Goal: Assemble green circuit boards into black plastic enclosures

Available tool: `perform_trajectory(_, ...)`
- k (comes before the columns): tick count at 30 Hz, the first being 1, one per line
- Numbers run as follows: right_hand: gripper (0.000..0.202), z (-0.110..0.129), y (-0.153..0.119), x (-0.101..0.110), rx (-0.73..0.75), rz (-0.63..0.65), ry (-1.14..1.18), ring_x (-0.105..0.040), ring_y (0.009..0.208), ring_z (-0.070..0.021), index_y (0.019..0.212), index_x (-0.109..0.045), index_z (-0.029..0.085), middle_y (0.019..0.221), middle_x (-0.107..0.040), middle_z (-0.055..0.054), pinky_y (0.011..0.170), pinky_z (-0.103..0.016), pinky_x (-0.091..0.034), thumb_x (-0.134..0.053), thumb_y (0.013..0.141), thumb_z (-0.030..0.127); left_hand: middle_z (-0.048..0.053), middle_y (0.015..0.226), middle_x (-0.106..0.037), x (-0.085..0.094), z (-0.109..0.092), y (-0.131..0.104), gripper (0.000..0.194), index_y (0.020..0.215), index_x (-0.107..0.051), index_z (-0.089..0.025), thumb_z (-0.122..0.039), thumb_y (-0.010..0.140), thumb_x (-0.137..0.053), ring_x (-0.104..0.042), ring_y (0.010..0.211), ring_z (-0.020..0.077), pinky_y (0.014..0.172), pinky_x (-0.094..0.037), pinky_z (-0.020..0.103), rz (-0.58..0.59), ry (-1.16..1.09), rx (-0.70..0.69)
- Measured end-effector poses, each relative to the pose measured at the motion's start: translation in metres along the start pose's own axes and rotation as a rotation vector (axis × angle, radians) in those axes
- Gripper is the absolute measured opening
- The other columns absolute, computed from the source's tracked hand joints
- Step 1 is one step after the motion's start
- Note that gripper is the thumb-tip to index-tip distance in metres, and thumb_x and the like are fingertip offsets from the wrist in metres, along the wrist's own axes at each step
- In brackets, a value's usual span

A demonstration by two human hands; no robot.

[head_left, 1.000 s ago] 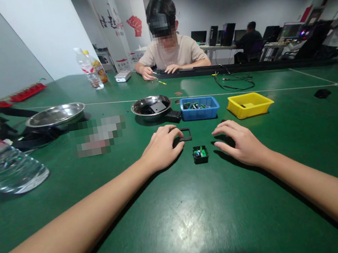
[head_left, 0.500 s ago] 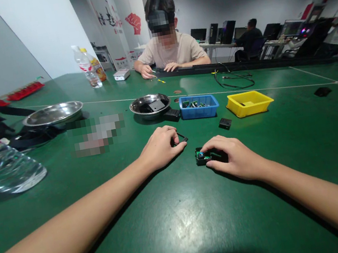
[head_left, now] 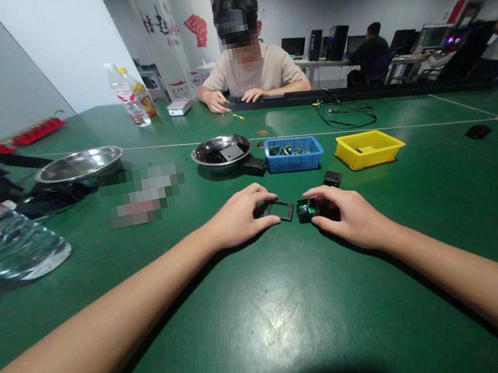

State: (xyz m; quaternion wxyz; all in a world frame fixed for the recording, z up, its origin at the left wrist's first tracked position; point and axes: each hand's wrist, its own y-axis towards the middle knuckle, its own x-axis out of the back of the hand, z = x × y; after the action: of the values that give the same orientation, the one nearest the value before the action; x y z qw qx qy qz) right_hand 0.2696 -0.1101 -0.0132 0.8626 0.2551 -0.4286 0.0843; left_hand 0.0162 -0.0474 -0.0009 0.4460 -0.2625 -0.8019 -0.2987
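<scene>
My left hand has its thumb and fingers closed around one end of a thin black rectangular frame, which lies low over the green table. Just to the right, my right hand grips a small open black housing between thumb and fingers. Inside it a green circuit board shows, with a small round dark part on it. A narrow gap separates frame and housing. Behind my right fingers rests a black box-shaped part.
Farther back stand a steel bowl of black parts, a blue bin of circuit boards and a yellow bin. A large water bottle and a steel dish are at left. A person works opposite.
The black frame has come out further to the right from my left hand, showing more of its outline. My right hand has carried the housing slightly away from me and to the right.
</scene>
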Motion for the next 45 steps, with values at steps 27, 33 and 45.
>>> perform_trajectory(27,0.031,0.003,-0.001,0.008,0.018,-0.277,0.198,-0.069,0.087,-0.0218,0.11,-0.071,0.02,0.101,-0.075,-0.008,0.08,-0.037,-0.056,-0.07,0.086,0.039,0.011,0.119,-0.063,-0.016,-0.029,-0.009,0.051,0.125,-0.051,-0.017,-0.043,0.086,-0.071,-0.064,0.103,0.0216,0.091,-0.054,0.035,-0.304,-0.015,-0.198)
perform_trajectory(33,0.041,-0.024,0.011,0.005,-0.406,-0.401,0.764,-0.063,0.065,-0.0141,0.088,-0.071,0.016,0.08,-0.074,-0.007,0.053,-0.023,-0.047,-0.073,0.076,0.055,0.015,0.148,-0.047,-0.016,-0.028,-0.005,0.036,0.129,-0.056,-0.021,-0.033,0.096,-0.056,-0.048,0.134,0.0286,0.11,-0.042,0.049,-0.051,0.089,-0.268)
perform_trajectory(45,0.046,-0.022,0.014,0.006,-0.502,-0.38,0.905,-0.06,0.061,-0.0107,0.082,-0.072,0.016,0.075,-0.073,-0.006,0.048,-0.018,-0.043,-0.081,0.064,0.057,0.007,0.091,-0.067,-0.016,-0.036,-0.006,0.016,0.095,-0.063,-0.017,-0.032,0.095,-0.057,-0.059,0.088,0.0209,0.082,-0.046,0.035,-0.097,0.104,-0.28)
